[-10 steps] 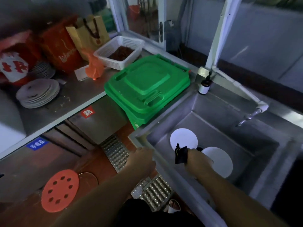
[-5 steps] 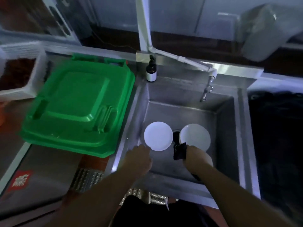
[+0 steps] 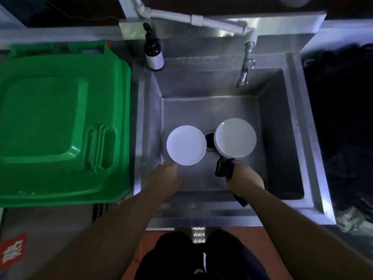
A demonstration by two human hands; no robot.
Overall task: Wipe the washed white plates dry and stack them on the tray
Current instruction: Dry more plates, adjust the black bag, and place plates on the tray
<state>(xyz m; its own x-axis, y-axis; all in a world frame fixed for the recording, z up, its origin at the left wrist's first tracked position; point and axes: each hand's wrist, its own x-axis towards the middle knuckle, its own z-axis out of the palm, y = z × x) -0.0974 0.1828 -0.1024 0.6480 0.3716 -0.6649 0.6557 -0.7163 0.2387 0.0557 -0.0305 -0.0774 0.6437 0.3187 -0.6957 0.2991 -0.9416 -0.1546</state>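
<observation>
White plates lying in a steel sink, reached for by both hands.

A round, smooth white plate (image 3: 186, 145) lies flat on the sink (image 3: 210, 110) floor, left of the dark drain (image 3: 210, 138); its near rim is met by the left hand (image 3: 166, 176), though whether it is pinched cannot be told. A small stack of white plates (image 3: 235, 137) sits right of the drain. A dark cloth (image 3: 224, 167) is gripped in the right hand (image 3: 245, 181), just near of the stack. A ribbed green plastic lid (image 3: 58, 122) lies left of the brushed-metal basin.
</observation>
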